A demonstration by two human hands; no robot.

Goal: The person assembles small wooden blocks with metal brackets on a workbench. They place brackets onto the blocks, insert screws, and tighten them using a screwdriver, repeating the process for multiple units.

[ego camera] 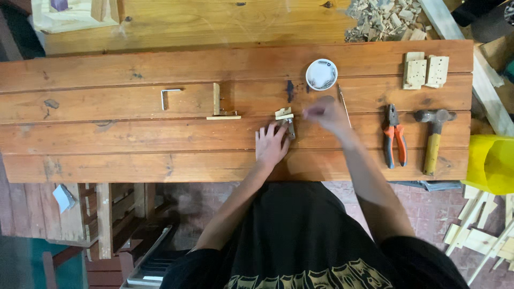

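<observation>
My left hand [270,144] rests flat on the wooden workbench [134,139], its fingertips pressing a small pale wooden piece with a metal part [286,119]. My right hand [324,113] hovers just right of that piece, blurred, its fingers pinched together; whether it holds anything I cannot tell. A thin stick [343,103] lies just beside the right hand. A small white dish [321,74] sits beyond it.
An L-shaped wooden assembly [219,107] and a metal hex key [168,96] lie to the left. Red-handled pliers [395,136], a hammer [433,134] and pale perforated wood blocks [425,70] lie to the right. Wood shavings [383,18] pile at the back; a yellow bin [492,163] stands at right.
</observation>
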